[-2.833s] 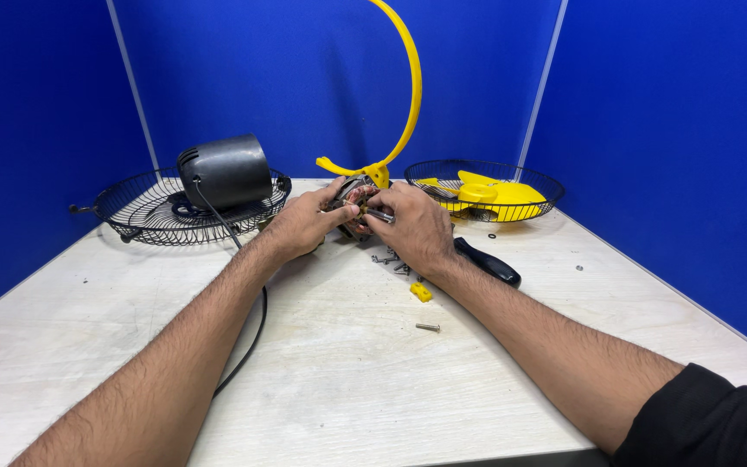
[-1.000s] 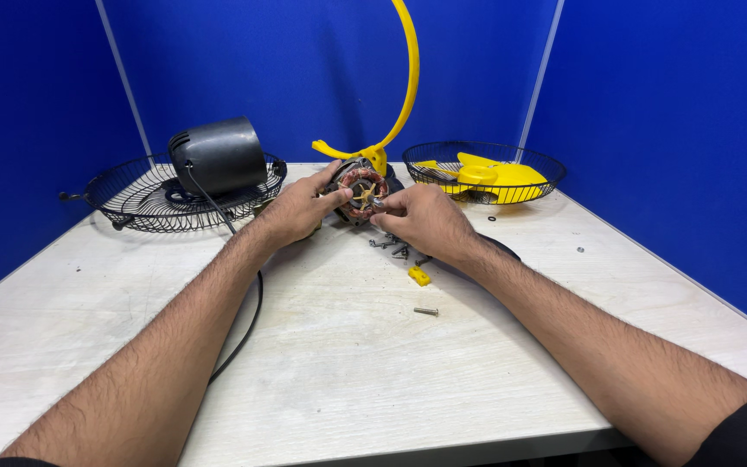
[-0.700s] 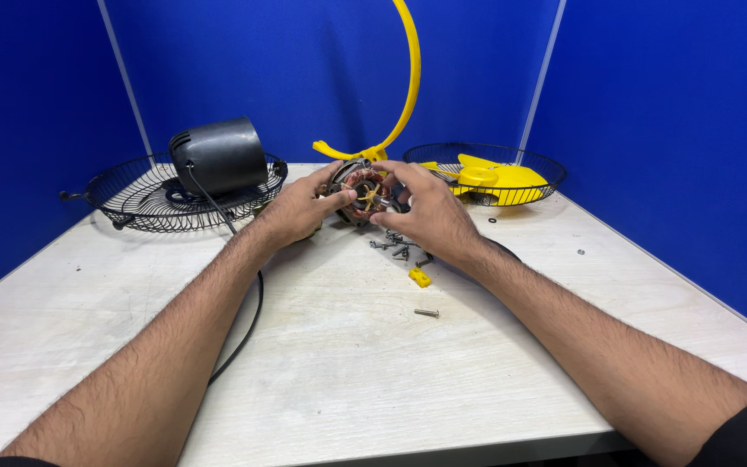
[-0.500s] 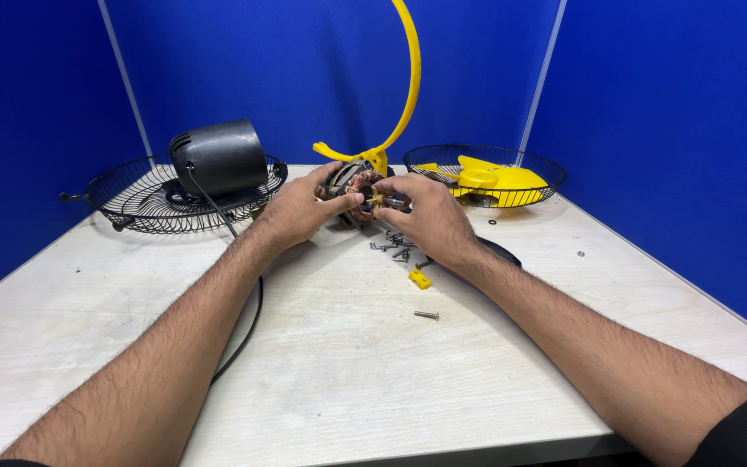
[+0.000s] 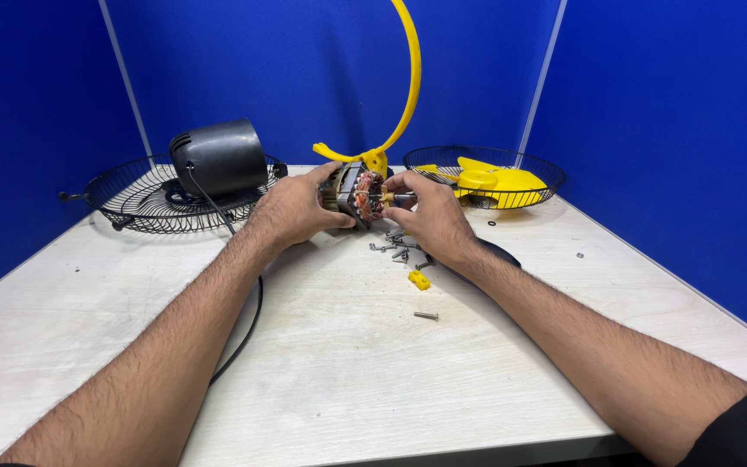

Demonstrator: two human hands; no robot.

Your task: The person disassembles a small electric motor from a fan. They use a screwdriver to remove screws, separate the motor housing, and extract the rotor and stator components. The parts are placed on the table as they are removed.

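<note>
My left hand point(image 5: 294, 207) grips a fan motor core point(image 5: 358, 190) with copper windings, held just above the pale table point(image 5: 347, 363). My right hand point(image 5: 430, 216) meets it from the right, with fingertips pinching the motor's metal shaft point(image 5: 393, 198). Under my hands lie several loose screws point(image 5: 395, 246), a small yellow piece point(image 5: 419, 279) and one single screw point(image 5: 426, 316) nearer to me.
A black motor housing point(image 5: 215, 160) rests on a black wire fan guard point(image 5: 140, 199) at the back left, its black cord point(image 5: 248, 320) running toward me. A second guard point(image 5: 538, 173) holds yellow fan blades point(image 5: 494, 183) at the back right. A yellow curved stand point(image 5: 395, 95) rises behind the motor. Blue walls surround the table.
Both hands have turned and lifted the motor core slightly; my right hand shifted from covering the motor to pinching its shaft end.
</note>
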